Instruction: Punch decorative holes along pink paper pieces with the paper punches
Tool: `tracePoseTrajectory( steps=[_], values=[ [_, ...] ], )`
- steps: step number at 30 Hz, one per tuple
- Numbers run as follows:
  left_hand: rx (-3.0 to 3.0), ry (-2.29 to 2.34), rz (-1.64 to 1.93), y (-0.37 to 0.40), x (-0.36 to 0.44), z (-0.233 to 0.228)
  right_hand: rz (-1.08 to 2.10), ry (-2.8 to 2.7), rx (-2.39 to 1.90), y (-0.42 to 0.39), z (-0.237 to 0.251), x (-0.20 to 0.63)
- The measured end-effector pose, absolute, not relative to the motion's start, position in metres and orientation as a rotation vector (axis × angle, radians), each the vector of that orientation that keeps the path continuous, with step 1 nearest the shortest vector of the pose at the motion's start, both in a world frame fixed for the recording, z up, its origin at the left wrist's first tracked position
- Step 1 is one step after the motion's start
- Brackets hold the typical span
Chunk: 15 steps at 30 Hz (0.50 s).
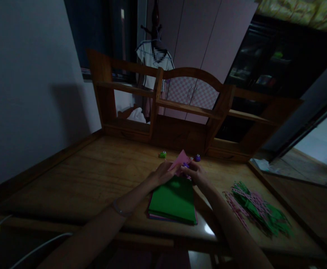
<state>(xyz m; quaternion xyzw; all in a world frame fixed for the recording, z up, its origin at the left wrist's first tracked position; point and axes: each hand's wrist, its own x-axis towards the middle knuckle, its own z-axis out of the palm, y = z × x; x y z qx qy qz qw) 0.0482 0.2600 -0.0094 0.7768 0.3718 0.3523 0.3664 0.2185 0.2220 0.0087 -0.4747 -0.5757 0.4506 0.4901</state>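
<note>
My left hand (163,172) is closed on a sheet of pink paper (182,158), which stands up tilted above the stack of coloured paper (172,198). Green paper lies on top of that stack, with pink and bluish edges below. On the pink sheet's right side, my right hand (195,173) has its fingers closed on a small purple object (185,165), which looks like a craft paper punch. Its far side is hidden by fingers and paper. Just beyond the hands sit a green punch (162,154) and a purple punch (197,158).
To the right lies a heap of green and pink paper strips (259,209), several with rows of holes. A wooden shelf unit (186,106) rises along the table's back edge. A white wall (34,93) borders the left, and a raised wooden edge (281,203) runs along the right.
</note>
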Motion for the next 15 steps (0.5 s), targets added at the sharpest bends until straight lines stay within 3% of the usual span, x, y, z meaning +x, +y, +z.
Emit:
tracePoseTrajectory(
  steps=[15],
  values=[
    [1.919,0.984,0.856,0.256,0.047,-0.007,1.125,-1.329,-1.188,0.217,0.020,0.218]
  ],
)
